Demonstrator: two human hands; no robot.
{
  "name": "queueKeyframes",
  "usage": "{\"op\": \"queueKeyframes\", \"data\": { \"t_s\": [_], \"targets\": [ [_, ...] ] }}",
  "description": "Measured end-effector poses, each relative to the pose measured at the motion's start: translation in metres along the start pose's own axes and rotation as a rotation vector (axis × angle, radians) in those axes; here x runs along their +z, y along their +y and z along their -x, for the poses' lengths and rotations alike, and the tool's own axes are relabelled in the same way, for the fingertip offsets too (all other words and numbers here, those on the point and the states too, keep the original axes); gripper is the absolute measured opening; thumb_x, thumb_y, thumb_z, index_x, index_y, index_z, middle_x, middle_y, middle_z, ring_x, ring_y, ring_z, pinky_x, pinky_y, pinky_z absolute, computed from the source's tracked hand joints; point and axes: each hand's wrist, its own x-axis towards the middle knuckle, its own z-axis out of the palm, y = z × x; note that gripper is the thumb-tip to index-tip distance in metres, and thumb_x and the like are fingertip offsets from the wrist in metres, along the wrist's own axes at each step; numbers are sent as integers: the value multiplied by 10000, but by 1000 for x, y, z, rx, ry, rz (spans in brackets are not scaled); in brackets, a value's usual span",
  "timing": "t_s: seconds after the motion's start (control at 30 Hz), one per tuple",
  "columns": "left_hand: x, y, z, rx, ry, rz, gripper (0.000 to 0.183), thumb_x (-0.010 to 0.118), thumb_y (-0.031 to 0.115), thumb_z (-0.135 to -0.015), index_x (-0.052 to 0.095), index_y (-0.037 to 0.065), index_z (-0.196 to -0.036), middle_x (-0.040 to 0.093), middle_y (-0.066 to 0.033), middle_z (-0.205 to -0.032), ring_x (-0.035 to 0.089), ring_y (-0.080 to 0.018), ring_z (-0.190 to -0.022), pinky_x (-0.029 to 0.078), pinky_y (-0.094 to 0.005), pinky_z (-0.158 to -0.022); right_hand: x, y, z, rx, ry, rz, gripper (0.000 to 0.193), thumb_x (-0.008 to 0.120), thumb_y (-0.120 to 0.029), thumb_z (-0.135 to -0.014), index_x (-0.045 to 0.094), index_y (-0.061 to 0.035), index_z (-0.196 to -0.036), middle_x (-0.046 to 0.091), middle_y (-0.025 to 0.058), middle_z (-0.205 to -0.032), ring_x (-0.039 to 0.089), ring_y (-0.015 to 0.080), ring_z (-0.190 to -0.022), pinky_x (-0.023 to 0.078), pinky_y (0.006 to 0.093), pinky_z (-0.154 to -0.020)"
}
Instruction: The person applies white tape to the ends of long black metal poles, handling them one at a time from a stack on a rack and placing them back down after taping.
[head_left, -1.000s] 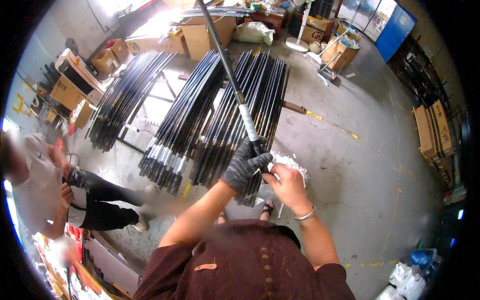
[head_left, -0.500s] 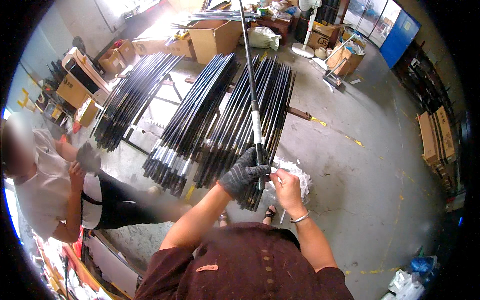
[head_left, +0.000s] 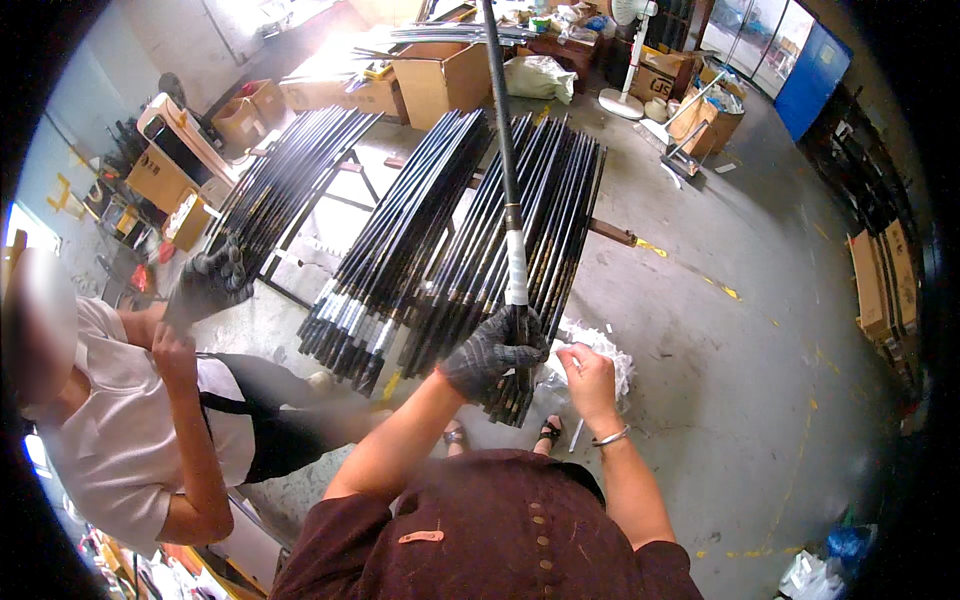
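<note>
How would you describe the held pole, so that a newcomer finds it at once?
Find the three bundles of dark poles. Overlapping the rightmost bundle in view, the wearer's gloved left hand grips one pole. Unlike its neighbours, this one reaches the picture's top edge.

Three groups of dark rods [head_left: 285, 185] lie side by side, each too crowded to count. One separate rod [head_left: 508, 180] is held. The wearer shows two hands, one left hand [head_left: 490, 352] and one right hand [head_left: 592, 385], one bracelet [head_left: 612, 436] and two sandals [head_left: 551, 430]. There is one co-worker [head_left: 120, 420], one standing fan [head_left: 621, 104], one pale sack [head_left: 540, 78] and one blue door [head_left: 813, 80].
</note>
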Motion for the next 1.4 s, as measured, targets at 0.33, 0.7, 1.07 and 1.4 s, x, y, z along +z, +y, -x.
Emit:
{"op": "queueKeyframes", "data": {
  "t_s": [0.33, 0.7, 1.07, 1.4],
  "targets": [
    [6, 16, 14, -152, -23, 218, 384, 664, 39, -834, 499, 65, -1180, 554, -22, -965, 570, -149, -895, 481, -302, -792, 18, 54, -6, 58, 16, 121, 270, 619, -263, -862, 609, -31, -724, 554, 183, -602, 566, 357, -571, 407, 419, -523],
    [4, 11, 19, -145, -88, 244, 597, 661, 30, -827, 394, 59, -1360, 569, -12, -991, 547, -122, -947, 463, -276, -842, 30, 59, -17, 129, -28, 97, 311, 601, -270, -867, 573, -16, -691, 566, 183, -624, 568, 377, -610, 415, 436, -553],
    [10, 14, 26, -154, -80, 295, 679, 697, 41, -793, 369, 86, -1386, 567, -35, -980, 571, -146, -913, 494, -313, -803, 37, 82, -11, 161, -42, 160, 296, 598, -286, -849, 613, -18, -724, 599, 196, -682, 598, 381, -674, 444, 445, -600],
    [13, 11, 26, -11, -91, 238, 705, 735, 72, -736, 392, 85, -1352, 553, -35, -938, 558, -167, -876, 478, -306, -775, 26, 117, 1, 309, -21, 287, 244, 613, -308, -831, 666, -72, -796, 645, 187, -773, 620, 396, -760, 479, 478, -662]
  ]
}}
